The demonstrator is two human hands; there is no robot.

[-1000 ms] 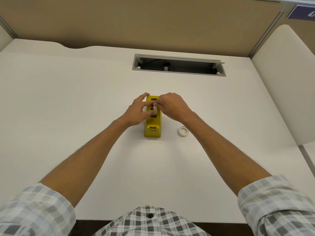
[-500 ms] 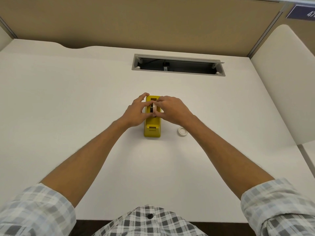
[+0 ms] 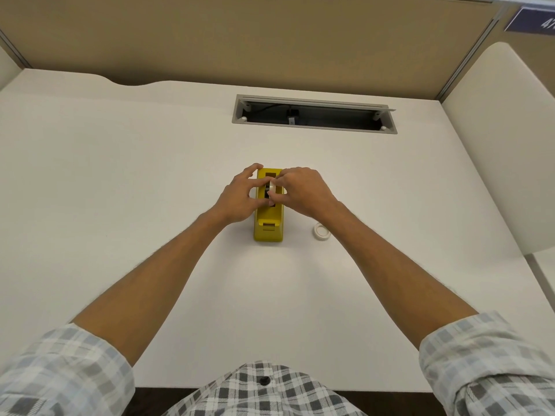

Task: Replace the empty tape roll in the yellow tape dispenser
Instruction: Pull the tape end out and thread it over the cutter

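Swap mostly done: right hand [image 3: 301,190] pinches new roll [image 3: 272,187] at yellow tape dispenser [image 3: 268,229] slot, left hand [image 3: 240,196] curled, bracing it; spare roll [image 3: 322,231] lies beside. Seating, threading left.

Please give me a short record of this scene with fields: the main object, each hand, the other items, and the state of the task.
dispenser: yellow, upright on the white desk
left hand: holds the dispenser's side
right hand: pinches a pale roll at the dispenser's slot
spare ring: small white ring lies on the desk, right of the dispenser, untouched
desk opening: cable slot at the far edge
task state: roll not clearly seated yet
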